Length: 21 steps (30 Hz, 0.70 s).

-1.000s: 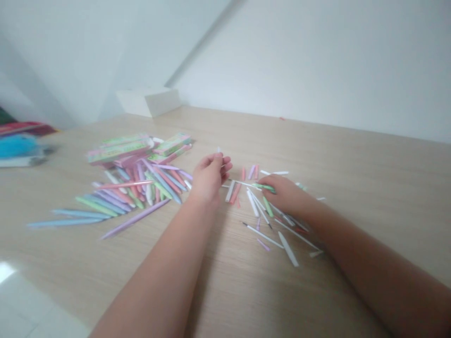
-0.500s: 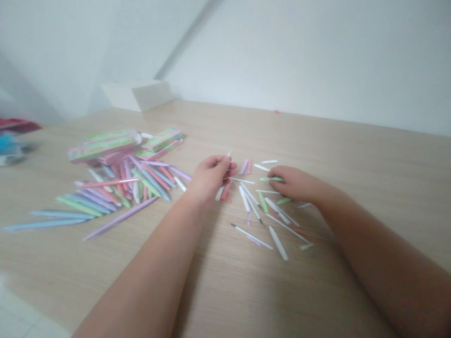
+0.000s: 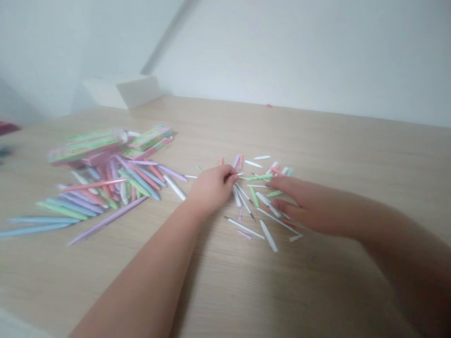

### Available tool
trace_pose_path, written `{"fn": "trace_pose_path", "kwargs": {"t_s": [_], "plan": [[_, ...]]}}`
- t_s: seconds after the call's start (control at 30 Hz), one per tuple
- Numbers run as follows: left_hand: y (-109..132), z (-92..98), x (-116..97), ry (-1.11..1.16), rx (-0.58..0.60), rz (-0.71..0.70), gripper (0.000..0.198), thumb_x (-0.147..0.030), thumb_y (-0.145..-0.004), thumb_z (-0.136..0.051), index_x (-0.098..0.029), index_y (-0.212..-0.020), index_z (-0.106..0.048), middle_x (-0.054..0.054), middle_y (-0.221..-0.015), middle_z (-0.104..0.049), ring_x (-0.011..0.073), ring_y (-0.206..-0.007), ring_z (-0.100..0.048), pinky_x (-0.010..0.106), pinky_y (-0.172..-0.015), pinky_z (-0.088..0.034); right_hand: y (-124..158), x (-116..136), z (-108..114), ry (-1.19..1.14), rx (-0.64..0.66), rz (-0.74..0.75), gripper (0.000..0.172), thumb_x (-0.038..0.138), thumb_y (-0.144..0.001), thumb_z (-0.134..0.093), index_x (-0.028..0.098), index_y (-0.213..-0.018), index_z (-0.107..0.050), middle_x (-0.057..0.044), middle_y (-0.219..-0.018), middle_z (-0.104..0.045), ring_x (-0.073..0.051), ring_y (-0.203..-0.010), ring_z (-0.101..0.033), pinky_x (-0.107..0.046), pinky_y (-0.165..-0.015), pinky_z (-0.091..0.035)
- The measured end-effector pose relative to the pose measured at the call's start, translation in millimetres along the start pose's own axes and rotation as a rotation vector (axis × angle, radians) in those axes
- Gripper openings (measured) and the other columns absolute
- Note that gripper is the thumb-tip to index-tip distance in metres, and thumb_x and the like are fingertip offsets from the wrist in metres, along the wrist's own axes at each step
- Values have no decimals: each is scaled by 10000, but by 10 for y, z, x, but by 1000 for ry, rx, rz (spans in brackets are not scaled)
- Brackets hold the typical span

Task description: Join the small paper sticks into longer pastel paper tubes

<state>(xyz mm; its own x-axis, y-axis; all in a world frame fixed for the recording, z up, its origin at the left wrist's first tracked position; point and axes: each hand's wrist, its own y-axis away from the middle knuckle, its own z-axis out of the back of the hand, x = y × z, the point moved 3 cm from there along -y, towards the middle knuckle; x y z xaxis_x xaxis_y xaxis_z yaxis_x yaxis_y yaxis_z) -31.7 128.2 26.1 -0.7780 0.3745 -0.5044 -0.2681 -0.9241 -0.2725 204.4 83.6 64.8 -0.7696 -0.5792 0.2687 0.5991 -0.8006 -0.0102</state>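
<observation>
My left hand (image 3: 213,188) is closed, its thumb and finger pinching a slim white pen refill whose end (image 3: 240,174) pokes out on the right. Most of that refill is hidden by the hand. With fingers spread, my right hand (image 3: 310,204) hovers over loose pen parts. A green pen part (image 3: 259,178) lies by its fingertips; whether they touch is blurred. Between and below the hands are several white refills (image 3: 243,226), a white pen barrel (image 3: 268,236), a green piece (image 3: 253,196) and small purple pieces (image 3: 244,234).
A heap of pastel pens (image 3: 105,188) lies to the left on the wooden table (image 3: 225,291). Behind it are pink-and-green boxes (image 3: 88,146). A white box-like object (image 3: 139,91) stands near the wall at the back.
My right hand has let go of the green pen part and opened, drawing back toward me. My left hand has turned and moved lower, closer to the green part. The view has shifted slightly.
</observation>
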Motion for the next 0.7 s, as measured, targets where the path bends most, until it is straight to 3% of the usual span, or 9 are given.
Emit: {"fn": "trace_pose_path", "kwargs": {"t_s": [0.07,0.17,0.3,0.4,0.57,0.7], "plan": [[3,-4,-26,-33,-3,-18,256,-383,-987,-473,-256,-996,-695,34,-912,-742,207,-796,-651,302,-659,-395,412,-64,-135,78,-9,-61,623,537,-964,-535,307,-1537,-446,-88,-1608,-436,-371,-1474,-393,-585,-1183,-360],[11,-3,-57,-62,-25,-20,280,-404,-996,-455,-262,-1023,-694,38,-919,-743,211,-785,-651,304,-659,-400,1018,-380,-413,187,-75,-248,868,619,-899,-589,342,-1635,-222,-95,-1714,-160,-433,-1510,-280,-655,-1161,-353],[29,-25,-85,-78,-19,-28,303,-424,-996,-442,-263,-1022,-697,52,-917,-745,235,-813,-663,312,-679,-418,1438,-711,-709,210,-130,-320,1057,622,-840,-660,337,-1658,-54,-117,-1715,-56,-466,-1510,-233,-687,-1147,-355],[41,-50,-91,-96,-11,-32,300,-422,-991,-453,-266,-1044,-704,62,-947,-754,252,-848,-676,319,-714,-440,1390,-682,-780,199,-119,-251,1096,613,-836,-675,332,-1656,-5,-111,-1712,-34,-446,-1531,-166,-685,-1182,-286],[46,-70,-93,-90,1,-32,300,-404,-986,-462,-265,-1073,-714,73,-962,-758,257,-869,-681,324,-771,-465,1084,-399,-742,145,-77,-95,1094,616,-875,-637,287,-1650,60,-130,-1711,-30,-408,-1549,-106,-655,-1209,-233],[40,-76,-86,-74,2,-27,314,-416,-989,-453,-271,-1082,-715,73,-965,-755,259,-867,-681,324,-763,-467,922,-159,-739,71,-29,-13,1180,706,-809,-667,275,-1654,36,-130,-1708,-13,-420,-1547,-77,-651,-1223,-188]]}}
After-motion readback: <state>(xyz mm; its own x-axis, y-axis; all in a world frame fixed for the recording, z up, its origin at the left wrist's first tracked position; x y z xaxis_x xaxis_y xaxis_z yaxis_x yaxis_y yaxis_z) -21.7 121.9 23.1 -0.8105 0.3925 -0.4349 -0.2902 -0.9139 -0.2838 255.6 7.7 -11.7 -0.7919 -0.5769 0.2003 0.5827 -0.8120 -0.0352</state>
